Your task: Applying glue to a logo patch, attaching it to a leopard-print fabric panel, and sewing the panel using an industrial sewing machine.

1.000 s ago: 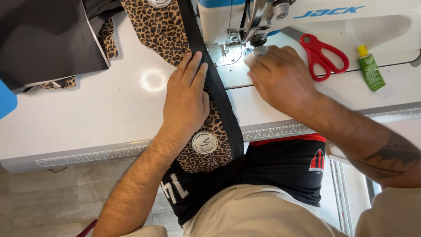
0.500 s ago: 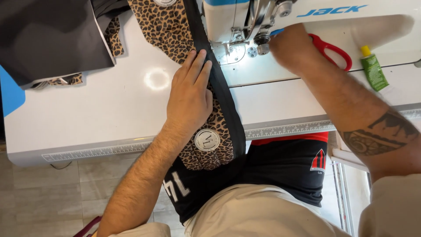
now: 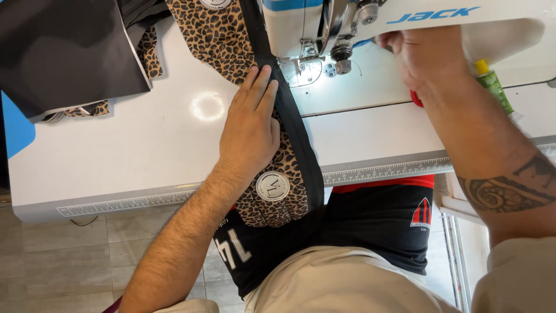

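Two hands noted. Our left hand (image 3: 250, 124) lies flat, fingers released, pinning the leopard-print fabric (image 3: 217, 35) with black trim (image 3: 295, 136) on the table (image 3: 116, 156). Our right hand (image 3: 431, 58), at two o'clock by the sewing machine (image 3: 324, 26); grip unclear.

The left hand (image 3: 250, 124) is lying flat, palm down, its fingers (image 3: 262, 87) held straight and close together and pointing away from the body. Its bare forearm is running down and to the left, the wrist straight. The right hand (image 3: 431, 61) is reaching farther forward with its back turned up; its fingers are curling under, mostly hidden. The right forearm, tattooed near the elbow, is slanting in from the lower right.
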